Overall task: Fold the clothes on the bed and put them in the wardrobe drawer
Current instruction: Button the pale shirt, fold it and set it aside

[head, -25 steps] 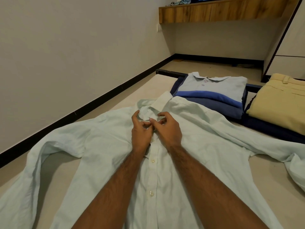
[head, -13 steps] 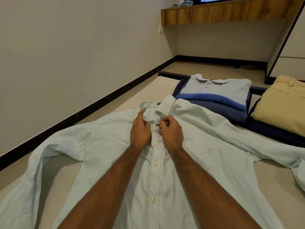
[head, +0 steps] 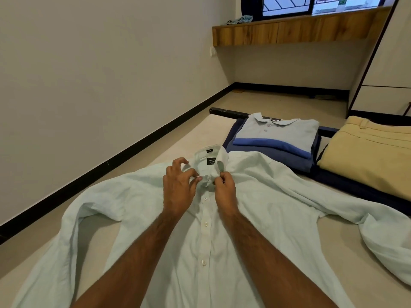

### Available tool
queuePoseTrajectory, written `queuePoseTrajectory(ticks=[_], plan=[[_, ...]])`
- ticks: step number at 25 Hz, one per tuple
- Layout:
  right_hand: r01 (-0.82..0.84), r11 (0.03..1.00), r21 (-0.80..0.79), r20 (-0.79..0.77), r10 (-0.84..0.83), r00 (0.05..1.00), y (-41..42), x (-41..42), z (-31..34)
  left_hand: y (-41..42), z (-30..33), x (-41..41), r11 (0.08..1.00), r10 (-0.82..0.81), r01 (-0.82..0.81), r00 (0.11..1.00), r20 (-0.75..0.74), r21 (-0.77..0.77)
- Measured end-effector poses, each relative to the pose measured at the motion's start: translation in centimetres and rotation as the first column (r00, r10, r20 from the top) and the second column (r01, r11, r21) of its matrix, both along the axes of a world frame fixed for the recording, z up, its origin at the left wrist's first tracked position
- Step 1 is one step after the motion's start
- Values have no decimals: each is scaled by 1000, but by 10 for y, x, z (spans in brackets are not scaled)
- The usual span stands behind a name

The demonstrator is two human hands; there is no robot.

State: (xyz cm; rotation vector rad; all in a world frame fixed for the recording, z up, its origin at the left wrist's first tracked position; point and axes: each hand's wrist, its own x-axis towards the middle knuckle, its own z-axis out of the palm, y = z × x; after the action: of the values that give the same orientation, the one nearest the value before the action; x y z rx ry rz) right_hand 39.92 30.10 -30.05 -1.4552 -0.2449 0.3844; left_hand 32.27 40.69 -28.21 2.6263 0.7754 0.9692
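A pale mint dress shirt [head: 255, 218] is laid front-up on the bed [head: 55, 252], sleeves spread out to both sides, placket buttoned down the middle. The collar [head: 211, 155] points away from the camera, its inner label visible.

Left hand [head: 178, 187]: the left collar point is pinched between thumb and curled fingers, just above the top visible button. Right hand [head: 224, 187]: fingers are curled tight and the fabric at the right side of the collar opening is pinched. The two hands are held close together, nearly touching, at the neck of the shirt. Whether the top button itself is being held cannot be told.

Beyond the shirt, near the foot of the bed, a folded grey-and-blue polo shirt [head: 278, 134] is stacked on a folded blue garment [head: 289, 157]. Just to its right, a folded beige garment [head: 367, 152] rests on a dark navy cloth [head: 355, 190]. The shirt's right shoulder lies just beside the blue stack.

A wooden shelf [head: 289, 32] is mounted under a window [head: 311, 5] on the far wall, with a crumpled light cloth [head: 241, 18] on its left end. A wardrobe panel [head: 389, 85] is seen at far right; no drawer can be made out.
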Motion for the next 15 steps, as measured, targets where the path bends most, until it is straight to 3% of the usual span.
queuePoseTrajectory(ticks=[4, 9, 11, 13, 15], plan=[[146, 969, 199, -152, -117, 981, -31, -28, 40, -25, 28, -38, 986, -155, 160, 984, -85, 53], [113, 969, 219, -185, -72, 980, -80, -69, 84, -84, 78, -85, 954, -278, 299, 906, -318, 17], [35, 979, 198, -118, -12, 993, -107, -86, 97, -94, 91, -107, 934, -356, 327, 882, -308, -143], [-57, 995, 87, 81, 50, 995, -130, -101, 105, -105, 105, -128, 891, -408, 320, 875, -261, -322], [-59, 998, -29, 187, 64, 980, -149, -117, 112, -118, 120, -145, 907, -369, 275, 883, -288, -320]])
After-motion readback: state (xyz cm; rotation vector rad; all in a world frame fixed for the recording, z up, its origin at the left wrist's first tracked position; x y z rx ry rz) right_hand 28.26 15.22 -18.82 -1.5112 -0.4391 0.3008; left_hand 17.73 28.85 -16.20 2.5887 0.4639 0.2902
